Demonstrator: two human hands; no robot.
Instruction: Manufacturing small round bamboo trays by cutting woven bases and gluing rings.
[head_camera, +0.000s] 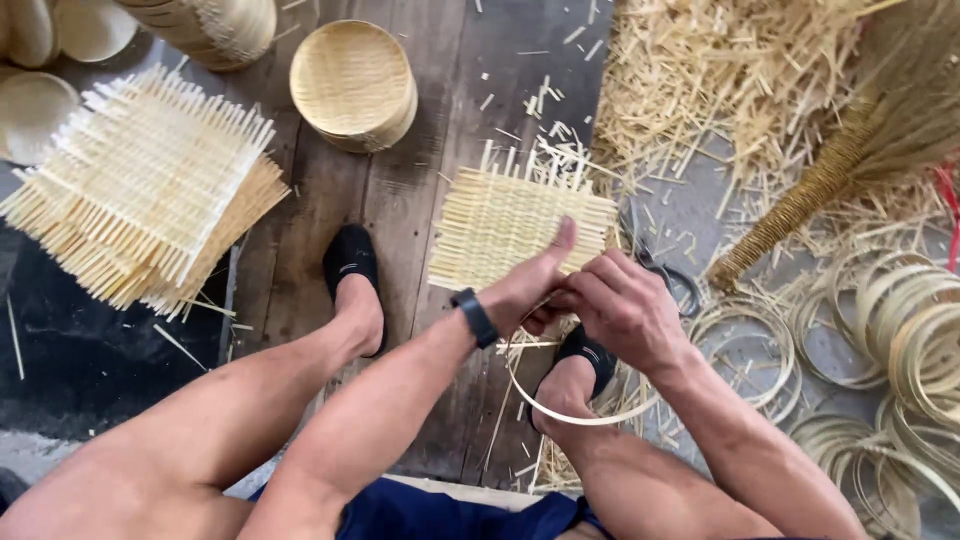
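Both hands (590, 300) gripping bamboo hoop (575, 415), woven mat (510, 225) beyond

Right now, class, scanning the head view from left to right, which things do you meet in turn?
Stack of woven square mats → stack of round baskets → woven mat held by left hand → right hand → broom → bamboo hoops.

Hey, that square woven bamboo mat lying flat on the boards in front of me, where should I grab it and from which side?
Pinch the woven mat at its near edge, coming from the person's side. It lies flat, so no top grip; the far edge bristles with loose strip ends. The left hand and right hand already sit at that near edge, holding a thin bamboo hoop.
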